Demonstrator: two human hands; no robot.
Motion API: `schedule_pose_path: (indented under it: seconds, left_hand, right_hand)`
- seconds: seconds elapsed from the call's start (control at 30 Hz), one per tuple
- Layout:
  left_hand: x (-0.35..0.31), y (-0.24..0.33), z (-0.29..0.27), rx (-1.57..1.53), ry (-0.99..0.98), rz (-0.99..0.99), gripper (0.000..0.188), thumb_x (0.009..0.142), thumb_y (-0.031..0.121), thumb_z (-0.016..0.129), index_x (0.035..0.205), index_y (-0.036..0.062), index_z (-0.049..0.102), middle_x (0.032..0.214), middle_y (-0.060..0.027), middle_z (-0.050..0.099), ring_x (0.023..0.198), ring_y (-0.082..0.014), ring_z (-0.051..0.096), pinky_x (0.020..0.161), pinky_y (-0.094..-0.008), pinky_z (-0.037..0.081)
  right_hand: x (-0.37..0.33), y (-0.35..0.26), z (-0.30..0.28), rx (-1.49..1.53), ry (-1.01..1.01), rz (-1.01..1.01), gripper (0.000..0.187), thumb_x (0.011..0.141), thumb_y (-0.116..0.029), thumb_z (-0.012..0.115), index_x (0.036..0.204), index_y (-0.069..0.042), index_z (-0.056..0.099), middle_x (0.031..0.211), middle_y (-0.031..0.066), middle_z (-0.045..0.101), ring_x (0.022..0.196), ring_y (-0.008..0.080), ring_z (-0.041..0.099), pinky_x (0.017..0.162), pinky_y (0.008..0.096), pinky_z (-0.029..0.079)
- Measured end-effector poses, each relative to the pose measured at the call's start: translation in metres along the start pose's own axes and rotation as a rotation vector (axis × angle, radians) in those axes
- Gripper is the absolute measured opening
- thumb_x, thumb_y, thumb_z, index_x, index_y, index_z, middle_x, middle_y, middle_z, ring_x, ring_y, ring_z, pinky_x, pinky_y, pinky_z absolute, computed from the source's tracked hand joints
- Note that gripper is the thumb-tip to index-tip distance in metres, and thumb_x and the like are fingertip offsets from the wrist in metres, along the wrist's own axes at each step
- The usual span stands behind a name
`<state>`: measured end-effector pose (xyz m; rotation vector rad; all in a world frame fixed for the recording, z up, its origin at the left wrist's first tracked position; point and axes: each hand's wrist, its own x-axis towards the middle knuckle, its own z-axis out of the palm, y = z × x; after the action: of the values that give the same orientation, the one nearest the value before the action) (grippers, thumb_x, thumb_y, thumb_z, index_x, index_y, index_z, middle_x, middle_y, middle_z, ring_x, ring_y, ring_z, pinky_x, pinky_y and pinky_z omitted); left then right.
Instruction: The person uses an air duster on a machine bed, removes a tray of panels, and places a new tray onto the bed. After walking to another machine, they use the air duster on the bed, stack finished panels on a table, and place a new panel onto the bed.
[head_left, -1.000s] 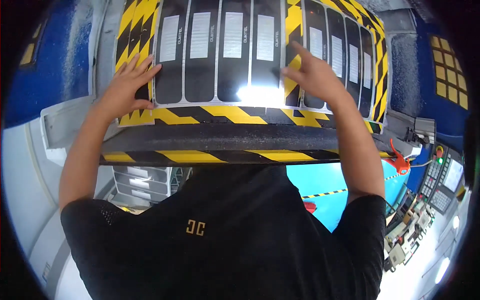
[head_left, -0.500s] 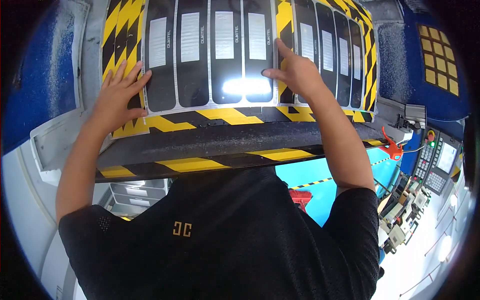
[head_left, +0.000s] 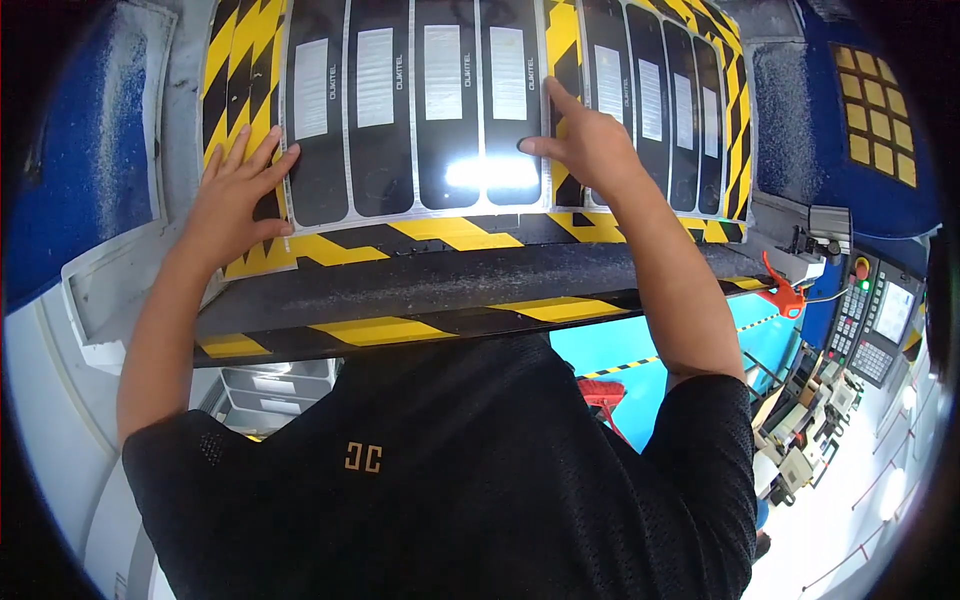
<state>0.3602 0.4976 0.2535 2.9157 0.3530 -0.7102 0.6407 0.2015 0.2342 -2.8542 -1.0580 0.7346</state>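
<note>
A sheet of several long black panels [head_left: 380, 175], each with a pale rectangular patch, lies on a bed bordered with yellow-and-black striped tape [head_left: 455, 233]. My left hand [head_left: 232, 200] rests at the sheet's left edge, fingers spread, partly over the striped tape. At its right edge is my right hand [head_left: 597, 155], index finger and thumb stretched apart. The thumb tip is over the rightmost panel of this sheet and the index tip is by the edge strip; the other fingers are curled under and partly hidden. Neither hand grips anything visible.
A second sheet of black panels [head_left: 655, 165] lies to the right. A striped front ledge [head_left: 385, 328] runs between the bed and my body. At the right are an orange-red air gun [head_left: 788, 298] and a control panel [head_left: 875, 320]. Blue walls [head_left: 75, 150] flank the bed.
Both hands keep almost the same pose at the sheet's edges. The right hand and the panels appear slightly farther left; the view has also shifted a little.
</note>
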Motion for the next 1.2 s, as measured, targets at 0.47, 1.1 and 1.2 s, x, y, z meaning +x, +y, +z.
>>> schedule_pose_path:
  seconds: [0.47, 1.1, 1.2]
  left_hand:
    - [0.000, -0.002, 0.003, -0.009, 0.007, 0.014, 0.097, 0.066, 0.030, 0.088, 0.151, 0.0296, 0.041, 0.163, 0.0001, 0.026, 0.152, -0.0292, 0.017, 0.123, -0.0502, 0.013]
    - [-0.004, -0.013, 0.016, 0.049, 0.110, 0.100, 0.085, 0.080, 0.039, 0.077, 0.154, 0.0308, 0.035, 0.163, -0.0020, 0.026, 0.151, -0.0352, 0.017, 0.121, -0.0562, 0.016]
    - [-0.006, -0.011, 0.016, 0.080, 0.074, 0.046, 0.083, 0.081, 0.040, 0.077, 0.153, 0.0316, 0.036, 0.164, -0.0015, 0.024, 0.152, -0.0333, 0.017, 0.121, -0.0555, 0.014]
  right_hand:
    - [0.000, 0.002, 0.003, -0.015, -0.009, -0.010, 0.093, 0.076, -0.052, 0.079, 0.151, -0.016, 0.039, 0.112, 0.0219, 0.070, 0.101, 0.0370, 0.070, 0.087, 0.0428, 0.056]
    - [-0.002, 0.013, 0.012, 0.121, 0.147, -0.097, 0.090, 0.076, -0.039, 0.083, 0.151, -0.014, 0.040, 0.093, 0.0225, 0.071, 0.089, 0.0366, 0.071, 0.078, 0.0421, 0.053]
    - [0.000, -0.002, -0.002, 0.065, 0.033, -0.048, 0.089, 0.076, -0.034, 0.083, 0.152, -0.014, 0.040, 0.093, 0.0246, 0.070, 0.085, 0.0354, 0.070, 0.075, 0.0410, 0.053]
